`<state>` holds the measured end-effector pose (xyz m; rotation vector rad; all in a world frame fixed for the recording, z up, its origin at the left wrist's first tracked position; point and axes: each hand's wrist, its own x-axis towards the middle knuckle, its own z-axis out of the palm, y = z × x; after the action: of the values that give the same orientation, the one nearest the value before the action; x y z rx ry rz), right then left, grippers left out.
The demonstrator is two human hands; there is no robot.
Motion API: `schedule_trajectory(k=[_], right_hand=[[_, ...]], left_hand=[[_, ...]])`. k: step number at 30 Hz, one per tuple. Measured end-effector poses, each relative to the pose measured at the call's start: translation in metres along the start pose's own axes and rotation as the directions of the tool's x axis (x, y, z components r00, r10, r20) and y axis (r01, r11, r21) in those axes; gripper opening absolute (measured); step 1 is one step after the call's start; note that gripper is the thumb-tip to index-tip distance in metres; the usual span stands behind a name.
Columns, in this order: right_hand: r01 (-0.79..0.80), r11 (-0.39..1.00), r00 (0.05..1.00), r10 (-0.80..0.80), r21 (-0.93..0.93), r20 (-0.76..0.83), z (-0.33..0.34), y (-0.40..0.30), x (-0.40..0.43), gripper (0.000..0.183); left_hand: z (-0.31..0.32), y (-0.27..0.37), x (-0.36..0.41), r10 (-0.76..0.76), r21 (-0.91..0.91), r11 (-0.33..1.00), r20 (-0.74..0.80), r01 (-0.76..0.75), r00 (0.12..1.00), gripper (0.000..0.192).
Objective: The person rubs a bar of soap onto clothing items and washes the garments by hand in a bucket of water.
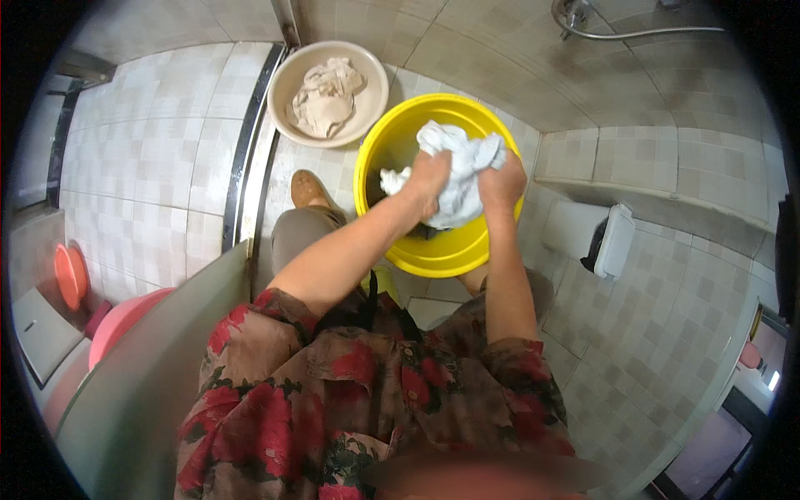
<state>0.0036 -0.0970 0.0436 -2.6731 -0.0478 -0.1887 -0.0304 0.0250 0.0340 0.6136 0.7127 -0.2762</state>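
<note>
A bunched pale blue-white cloth (461, 181) is held over a large round yellow tub (431, 259). My left hand (431, 181) is closed on its left side, and my right hand (503, 181) grips the right side near the tub's rim. A whitish end of fabric (395, 180) pokes out to the left of my left wrist. Below the cloth, something dark (428, 232) shows inside the tub, too hidden to identify. Both forearms reach in over the tub's near edge.
A beige basin (281, 119) holding crumpled beige fabric (328, 97) stands beyond the tub, by the raised door sill (250, 162). A white bin (615, 240) with a dark liner lies right. Left are a frosted glass panel (162, 362) and pink basin (122, 322). A shower hose (644, 32) hangs above.
</note>
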Motion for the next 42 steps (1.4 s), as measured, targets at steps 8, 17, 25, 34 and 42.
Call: schedule_trajectory(k=[8,17,25,34,42], right_hand=[[-0.516,0.138,0.855,0.148,0.845,0.498,-0.023,0.041,-0.035,0.042],[-0.477,0.343,0.872,0.070,0.809,0.484,-0.023,0.036,-0.036,0.021],[-0.123,0.409,0.978,-0.105,0.904,0.180,-0.054,0.014,-0.026,0.015],[-0.082,0.438,0.885,-0.381,0.895,0.267,-0.076,0.012,-0.030,0.038],[0.026,0.498,0.881,-0.421,0.867,0.215,-0.092,0.026,-0.035,0.031]], left_hand=[[0.004,0.018,-0.019,0.458,0.366,0.713,0.401,-0.597,0.793,0.042],[-0.025,0.005,-0.003,0.586,0.579,0.206,0.573,-0.789,0.573,0.047],[-0.042,0.027,-0.008,0.365,0.601,0.462,0.541,-0.652,0.757,0.038],[-0.032,0.031,-0.023,0.072,0.094,0.991,0.226,-0.095,0.971,0.035],[-0.059,-0.006,-0.032,-0.122,0.350,0.937,0.302,0.009,0.945,0.058]])
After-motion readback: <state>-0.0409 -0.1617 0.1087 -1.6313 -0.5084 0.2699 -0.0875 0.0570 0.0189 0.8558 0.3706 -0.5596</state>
